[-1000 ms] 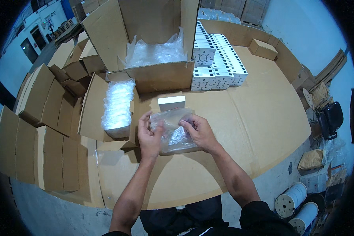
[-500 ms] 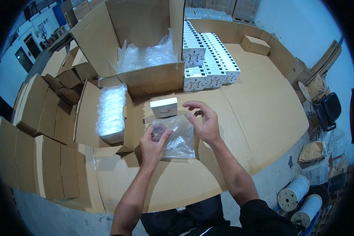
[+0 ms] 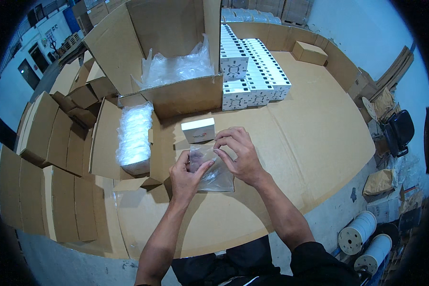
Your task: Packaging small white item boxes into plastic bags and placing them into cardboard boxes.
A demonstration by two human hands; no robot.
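A clear plastic bag (image 3: 218,178) is held over the cardboard-covered table, just in front of a small white box (image 3: 198,130). My left hand (image 3: 187,172) grips the bag's left side, thumb on top; the fingers beneath show through the film. At the bag's upper right edge, my right hand (image 3: 239,153) pinches the film between thumb and fingertips. Whether anything lies inside the bag is hard to make out.
Left of my hands, an open carton (image 3: 105,143) holds a row of plastic-wrapped items (image 3: 135,136). A larger carton (image 3: 186,97) with clear bags (image 3: 178,66) stands behind. Stacked white patterned boxes (image 3: 260,93) are at the back; a brown box (image 3: 310,53) sits far right.
My right hand has moved left and down onto the bag's upper edge, its fingers closing from spread to a pinch. The left hand keeps its hold.
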